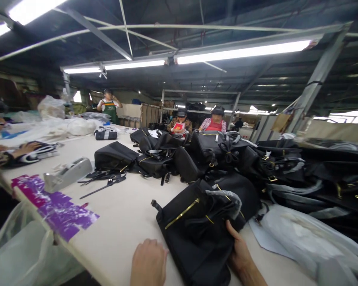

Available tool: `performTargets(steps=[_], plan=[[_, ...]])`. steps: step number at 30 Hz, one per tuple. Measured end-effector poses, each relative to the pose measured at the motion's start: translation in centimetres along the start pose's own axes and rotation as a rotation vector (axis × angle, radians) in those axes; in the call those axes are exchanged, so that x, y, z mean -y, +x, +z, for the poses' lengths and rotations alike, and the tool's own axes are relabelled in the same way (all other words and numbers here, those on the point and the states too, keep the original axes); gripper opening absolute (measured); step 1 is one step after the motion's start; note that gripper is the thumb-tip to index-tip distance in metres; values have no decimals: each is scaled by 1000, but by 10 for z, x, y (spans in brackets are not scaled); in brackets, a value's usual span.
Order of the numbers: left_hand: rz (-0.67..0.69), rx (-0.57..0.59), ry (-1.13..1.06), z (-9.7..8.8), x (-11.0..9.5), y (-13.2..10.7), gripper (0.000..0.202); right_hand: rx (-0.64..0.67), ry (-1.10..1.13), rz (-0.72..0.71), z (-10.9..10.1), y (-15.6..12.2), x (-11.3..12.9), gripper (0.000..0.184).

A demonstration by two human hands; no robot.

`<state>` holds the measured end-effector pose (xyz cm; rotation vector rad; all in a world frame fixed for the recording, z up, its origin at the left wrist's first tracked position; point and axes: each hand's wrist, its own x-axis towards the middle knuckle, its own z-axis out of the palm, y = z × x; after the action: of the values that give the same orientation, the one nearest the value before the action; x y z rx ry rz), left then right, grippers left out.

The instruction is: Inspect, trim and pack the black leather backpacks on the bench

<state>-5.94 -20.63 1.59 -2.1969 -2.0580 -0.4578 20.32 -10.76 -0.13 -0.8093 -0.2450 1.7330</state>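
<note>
A black bag [191, 238] with a gold zipper lies tilted on the pale worktable [119, 222] in front of me. My right hand [240, 250] grips its right side, thumb on top and the other fingers tucked beneath. Close by the bag's left edge is my left hand [149, 260], its back toward me and its fingers curled. Whatever those fingers hold, if anything, is hidden. Clear plastic wrap [226, 196] covers a strap or handle on the bag's upper part.
More black bags [211, 147] are heaped behind and to the right. A tape dispenser [68, 174] stands at left near purple tape [59, 210] on the table edge. White plastic wrapping [304, 238] lies at right. A co-worker's hand [26, 149] is far left; several people work beyond.
</note>
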Motion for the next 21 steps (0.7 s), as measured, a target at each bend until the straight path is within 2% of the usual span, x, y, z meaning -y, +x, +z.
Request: performTargets(steps=[2,4,5,6,7,10,13,14,16,18,19,20,21], plan=[[216,-88,-136,2,-11,7,21,2,-1,-17,1,7,1,33],[515,-155,-241,10,-21,14,11,8,5,-19,2,11,2,34],[615,-164,-257,15,-24,17,8,12,9,-18,2,12,2,36],[647,-160,-250,18,-24,19,5,17,14,-18,1,13,3,37],[607,-148,-231,20,-20,20,6,23,19,-19,0,13,3,39],[332,-114,-187,12,10,17,26,44,29,-22,-3,12,3,42],[239,-182,-127,2,43,3,45,34,22,-3,-4,12,3,42],[259,-184,-105,2,48,-4,44,22,24,7,-3,12,3,41],[412,-103,-98,7,49,-18,40,-7,49,31,-3,12,4,36],[619,64,-137,14,45,-25,39,-28,92,62,-5,12,6,28],[676,159,-152,15,45,-24,39,-40,112,80,-6,13,8,23],[643,239,-149,15,47,-21,40,-53,128,98,-7,12,10,20],[527,297,-123,12,52,-14,43,-69,141,111,-9,12,12,17]])
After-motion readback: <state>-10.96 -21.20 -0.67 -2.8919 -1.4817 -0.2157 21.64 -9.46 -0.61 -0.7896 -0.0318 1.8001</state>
